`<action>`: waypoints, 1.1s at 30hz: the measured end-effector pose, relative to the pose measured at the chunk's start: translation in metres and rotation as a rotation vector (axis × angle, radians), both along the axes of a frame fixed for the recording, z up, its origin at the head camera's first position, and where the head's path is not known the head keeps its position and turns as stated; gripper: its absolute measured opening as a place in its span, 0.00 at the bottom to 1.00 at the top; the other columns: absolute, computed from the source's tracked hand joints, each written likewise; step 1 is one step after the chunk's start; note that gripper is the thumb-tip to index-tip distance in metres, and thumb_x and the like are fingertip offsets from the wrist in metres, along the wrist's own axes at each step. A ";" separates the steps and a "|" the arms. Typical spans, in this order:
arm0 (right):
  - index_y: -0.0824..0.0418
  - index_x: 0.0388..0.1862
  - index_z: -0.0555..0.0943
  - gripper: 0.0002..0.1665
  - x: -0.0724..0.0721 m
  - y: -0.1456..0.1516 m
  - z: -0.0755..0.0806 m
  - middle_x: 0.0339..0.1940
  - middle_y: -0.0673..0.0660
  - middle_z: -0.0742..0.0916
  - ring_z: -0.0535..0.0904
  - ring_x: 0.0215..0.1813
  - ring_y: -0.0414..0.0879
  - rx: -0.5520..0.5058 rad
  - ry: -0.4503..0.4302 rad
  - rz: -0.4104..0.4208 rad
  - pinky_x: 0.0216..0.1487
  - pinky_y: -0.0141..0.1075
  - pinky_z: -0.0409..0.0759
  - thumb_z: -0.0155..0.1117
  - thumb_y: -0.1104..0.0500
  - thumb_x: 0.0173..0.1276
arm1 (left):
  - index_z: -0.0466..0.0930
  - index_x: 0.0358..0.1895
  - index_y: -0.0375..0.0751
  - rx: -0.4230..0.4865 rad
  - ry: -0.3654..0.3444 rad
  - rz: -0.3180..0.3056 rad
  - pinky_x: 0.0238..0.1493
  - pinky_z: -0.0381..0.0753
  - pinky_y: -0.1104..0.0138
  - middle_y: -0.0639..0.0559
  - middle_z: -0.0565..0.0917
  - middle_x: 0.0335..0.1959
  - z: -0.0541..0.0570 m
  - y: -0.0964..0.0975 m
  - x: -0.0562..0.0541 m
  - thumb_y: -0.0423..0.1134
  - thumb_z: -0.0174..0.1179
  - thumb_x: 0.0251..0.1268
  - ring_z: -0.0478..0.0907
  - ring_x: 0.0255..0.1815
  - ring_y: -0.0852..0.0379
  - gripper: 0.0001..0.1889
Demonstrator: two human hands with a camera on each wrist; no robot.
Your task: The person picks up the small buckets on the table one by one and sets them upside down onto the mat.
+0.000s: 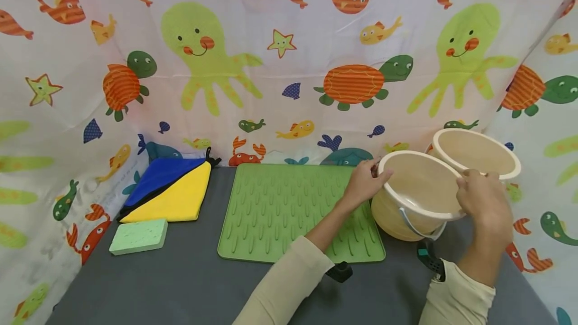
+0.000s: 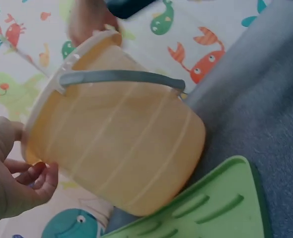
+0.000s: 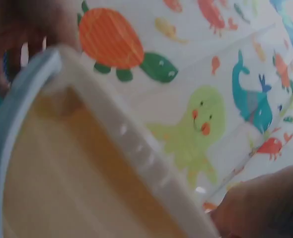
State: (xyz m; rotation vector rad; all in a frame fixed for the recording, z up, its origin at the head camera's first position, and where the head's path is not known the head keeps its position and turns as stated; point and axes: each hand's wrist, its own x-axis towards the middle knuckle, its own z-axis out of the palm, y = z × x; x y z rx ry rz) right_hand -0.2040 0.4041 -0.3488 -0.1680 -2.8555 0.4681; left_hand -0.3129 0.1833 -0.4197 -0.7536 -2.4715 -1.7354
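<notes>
A cream bucket [image 1: 393, 212] with a white rim and a grey-blue handle stands at the right end of the green mat [image 1: 289, 214]. My left hand [image 1: 367, 182] grips its left rim; in the left wrist view, that hand [image 2: 17, 173] has thumb and bent fingers at the rim. On the opposite side, my right hand [image 1: 485, 204] holds the rim, fingertips partly hidden. The handle [image 2: 121, 77] hangs down on the near side. A second similar bucket [image 1: 476, 149] is right behind, partly covered by the first bucket and my right hand. Whether the front bucket's base touches the table cannot be seen.
A folded blue and yellow cloth [image 1: 176, 197] lies on the dark grey table [image 1: 189, 285] at the left. In front of it is a pale green sponge [image 1: 138, 237]. A sea-animal printed curtain [image 1: 280, 104] borders the table at the back and sides.
</notes>
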 end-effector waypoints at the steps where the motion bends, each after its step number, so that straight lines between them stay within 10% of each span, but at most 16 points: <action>1: 0.81 0.48 0.75 0.16 -0.001 0.003 -0.002 0.34 0.76 0.78 0.74 0.35 0.69 -0.010 -0.007 -0.008 0.32 0.54 0.74 0.49 0.65 0.79 | 0.84 0.61 0.32 0.001 -0.006 0.011 0.30 0.69 0.83 0.54 0.75 0.29 0.001 -0.001 0.000 0.43 0.64 0.73 0.69 0.30 0.71 0.21; 5: 0.81 0.46 0.73 0.13 -0.001 0.012 -0.007 0.24 0.63 0.77 0.73 0.25 0.49 -0.078 -0.034 0.073 0.25 0.37 0.68 0.49 0.68 0.78 | 0.82 0.65 0.35 0.050 -0.059 0.028 0.24 0.75 0.82 0.57 0.77 0.26 0.009 -0.007 0.003 0.36 0.67 0.67 0.71 0.25 0.72 0.24; 15: 0.80 0.58 0.75 0.23 -0.004 -0.011 0.005 0.38 0.75 0.89 0.76 0.26 0.27 -0.224 0.071 0.207 0.25 0.26 0.78 0.60 0.58 0.79 | 0.81 0.67 0.35 0.257 -0.072 0.045 0.30 0.88 0.73 0.40 0.84 0.36 0.052 -0.065 0.011 0.28 0.66 0.69 0.79 0.30 0.64 0.23; 20: 0.75 0.53 0.80 0.14 -0.018 -0.040 0.007 0.36 0.70 0.88 0.77 0.29 0.26 -0.223 0.190 0.307 0.29 0.18 0.74 0.62 0.64 0.77 | 0.80 0.67 0.35 0.249 -0.030 0.073 0.31 0.88 0.70 0.40 0.82 0.38 0.075 -0.101 0.007 0.29 0.64 0.73 0.78 0.33 0.61 0.22; 25: 0.74 0.63 0.77 0.21 -0.037 -0.084 0.012 0.48 0.74 0.86 0.87 0.44 0.54 -0.173 0.387 0.413 0.42 0.12 0.71 0.64 0.70 0.74 | 0.74 0.68 0.39 0.175 0.049 0.037 0.35 0.83 0.72 0.39 0.84 0.42 0.089 -0.139 0.003 0.29 0.63 0.74 0.77 0.36 0.58 0.22; 27: 0.73 0.70 0.74 0.27 -0.045 -0.107 0.013 0.56 0.74 0.84 0.84 0.53 0.67 -0.187 0.450 0.481 0.50 0.14 0.72 0.64 0.72 0.74 | 0.72 0.67 0.39 0.140 0.118 0.013 0.36 0.79 0.73 0.39 0.84 0.42 0.091 -0.154 0.001 0.28 0.63 0.74 0.77 0.37 0.56 0.22; 33: 0.72 0.68 0.78 0.28 -0.064 -0.163 0.015 0.54 0.70 0.85 0.83 0.52 0.61 -0.215 0.546 0.624 0.51 0.18 0.70 0.64 0.77 0.69 | 0.74 0.59 0.38 0.029 0.367 -0.012 0.38 0.77 0.71 0.40 0.86 0.42 0.086 -0.188 0.001 0.28 0.62 0.74 0.80 0.37 0.51 0.15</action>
